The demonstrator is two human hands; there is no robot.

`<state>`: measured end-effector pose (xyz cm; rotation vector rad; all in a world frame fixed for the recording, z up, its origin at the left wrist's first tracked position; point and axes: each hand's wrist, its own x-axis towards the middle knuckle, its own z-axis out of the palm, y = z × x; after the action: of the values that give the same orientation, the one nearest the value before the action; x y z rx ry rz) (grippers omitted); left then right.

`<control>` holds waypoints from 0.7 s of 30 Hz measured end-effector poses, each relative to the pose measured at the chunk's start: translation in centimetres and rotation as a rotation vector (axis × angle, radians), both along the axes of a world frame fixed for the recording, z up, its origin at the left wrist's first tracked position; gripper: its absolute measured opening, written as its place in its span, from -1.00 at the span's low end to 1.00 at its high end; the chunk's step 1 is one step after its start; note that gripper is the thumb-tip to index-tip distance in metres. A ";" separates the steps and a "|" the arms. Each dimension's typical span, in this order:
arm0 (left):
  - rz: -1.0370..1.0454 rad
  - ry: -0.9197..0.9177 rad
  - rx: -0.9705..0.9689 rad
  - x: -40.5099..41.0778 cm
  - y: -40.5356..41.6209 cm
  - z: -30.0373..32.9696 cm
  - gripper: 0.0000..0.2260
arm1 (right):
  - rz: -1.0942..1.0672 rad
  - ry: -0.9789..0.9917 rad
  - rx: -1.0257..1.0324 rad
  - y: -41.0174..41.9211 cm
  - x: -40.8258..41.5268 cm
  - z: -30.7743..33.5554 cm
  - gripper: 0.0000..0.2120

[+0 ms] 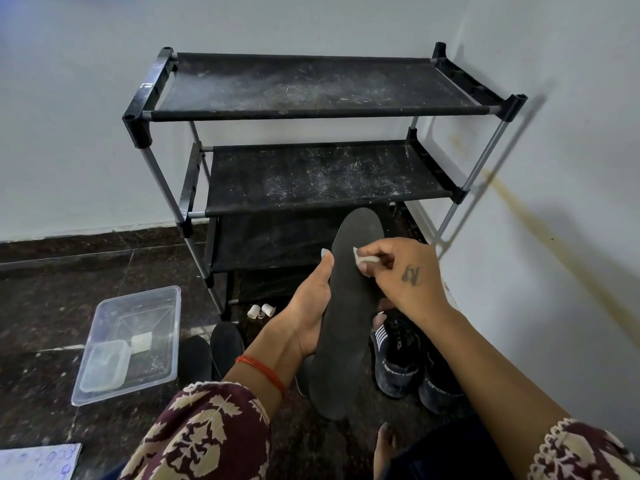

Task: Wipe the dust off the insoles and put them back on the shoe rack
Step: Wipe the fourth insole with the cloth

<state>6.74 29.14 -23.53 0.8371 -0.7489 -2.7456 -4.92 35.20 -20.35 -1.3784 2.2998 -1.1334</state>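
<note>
A long black insole (346, 327) stands tilted in front of me, toe end pointing toward the black shoe rack (311, 109). My left hand (304, 313) grips it along its left edge, palm under it. My right hand (408, 275) pinches a small white wipe (363, 259) and presses it on the upper part of the insole. The rack's fabric shelves are dusty and hold no shoes or insoles that I can see.
Two more dark insoles (214, 351) lie on the dark stone floor left of my wrist. A pair of black sport shoes (401, 355) sits at the right by the white wall. A clear plastic tub (131, 344) holding a smaller box stands at the left. Two small white caps (261, 310) lie under the rack.
</note>
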 end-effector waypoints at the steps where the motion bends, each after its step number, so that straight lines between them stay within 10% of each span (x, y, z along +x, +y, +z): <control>1: -0.004 -0.001 -0.006 0.0 0.0 0.1 -0.34 | 0.043 -0.016 -0.006 0.0 0.3 -0.1 -0.84; 7: -0.016 -0.034 -0.068 0.1 -0.4 0.2 -0.29 | 0.362 -0.164 0.091 1.3 0.2 1.0 -0.90; 14: 0.012 -0.019 -0.036 -0.1 0.0 0.5 -0.33 | 0.021 0.220 -0.107 0.5 -1.8 -0.4 -0.80; 21: 0.061 -0.054 -0.055 0.3 -0.1 0.5 -0.39 | 0.219 0.010 -0.106 -0.2 1.2 -0.2 -0.84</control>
<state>7.00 28.99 -22.99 0.9107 -0.7922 -2.6465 -3.70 34.96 -20.59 -1.6308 2.0595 -1.1940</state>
